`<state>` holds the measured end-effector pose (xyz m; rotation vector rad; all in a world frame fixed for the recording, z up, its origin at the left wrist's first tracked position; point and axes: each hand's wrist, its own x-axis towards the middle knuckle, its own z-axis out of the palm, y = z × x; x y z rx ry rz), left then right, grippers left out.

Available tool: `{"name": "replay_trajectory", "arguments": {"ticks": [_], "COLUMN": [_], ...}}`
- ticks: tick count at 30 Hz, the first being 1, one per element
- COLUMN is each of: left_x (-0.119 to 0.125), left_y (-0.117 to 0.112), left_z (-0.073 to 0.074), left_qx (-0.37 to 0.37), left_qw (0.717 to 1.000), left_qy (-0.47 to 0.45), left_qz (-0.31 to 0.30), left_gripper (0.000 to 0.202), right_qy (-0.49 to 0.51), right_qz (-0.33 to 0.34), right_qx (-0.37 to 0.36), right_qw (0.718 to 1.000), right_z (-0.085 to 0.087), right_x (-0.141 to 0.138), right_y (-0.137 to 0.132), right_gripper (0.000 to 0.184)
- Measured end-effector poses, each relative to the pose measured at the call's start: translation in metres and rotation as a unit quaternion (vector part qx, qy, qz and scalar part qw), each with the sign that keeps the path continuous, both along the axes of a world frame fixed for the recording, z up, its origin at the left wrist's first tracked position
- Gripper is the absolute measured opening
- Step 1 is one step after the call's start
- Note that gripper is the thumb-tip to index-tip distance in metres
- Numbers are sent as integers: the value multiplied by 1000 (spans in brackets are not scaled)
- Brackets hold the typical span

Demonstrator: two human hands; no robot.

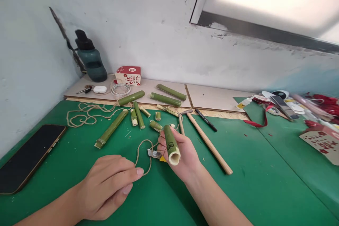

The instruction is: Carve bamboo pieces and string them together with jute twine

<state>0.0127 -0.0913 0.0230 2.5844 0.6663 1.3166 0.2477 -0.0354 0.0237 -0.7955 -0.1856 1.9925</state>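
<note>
My right hand (182,152) is wrapped round a hollow green bamboo tube (168,135), whose pale cut end faces me and bears a black marking. Thin brown twine (139,144) loops from beside that hand over to my left hand (111,187). The left fingers are curled together, with the twine at the index fingertip. Just under the right hand lie a small whitish piece (153,153) and something yellow (162,159), both partly hidden. Beyond the hands, several cut bamboo pieces lie on the green tabletop, among them a longer tube (111,129) and a short thick piece (155,126).
A hammer (209,141) with a wooden handle and a black marker (206,120) lie to the right. A large phone (31,157) rests at left. Along the wall stand a dark bottle (92,60) and a red-and-cream box (128,76). Red ribbon (261,122) lies at far right.
</note>
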Motion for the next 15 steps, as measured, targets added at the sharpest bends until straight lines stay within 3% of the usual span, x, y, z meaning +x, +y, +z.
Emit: {"name": "replay_trajectory", "arguments": {"ticks": [4,9,13,15], "left_x": [4,4,1,1], "left_y": [1,4,5,5], "left_z": [-5,-17,-25,-24], "left_qx": [-25,-138,-207,-266], "left_qw": [998,972,948,923], "left_qy": [-56,-189,-233,-261], "left_qz": [9,28,69,99], "left_gripper": [40,53,38,27], "right_qy": [-42,-170,-274,-322], "right_qz": [-22,-69,-49,-25], "right_qx": [42,143,175,186], "right_qw": [998,972,944,928], "right_z": [2,9,11,11], "right_x": [0,-2,-3,-3], "right_y": [-1,-6,-10,-11], "right_gripper": [25,32,30,29]}}
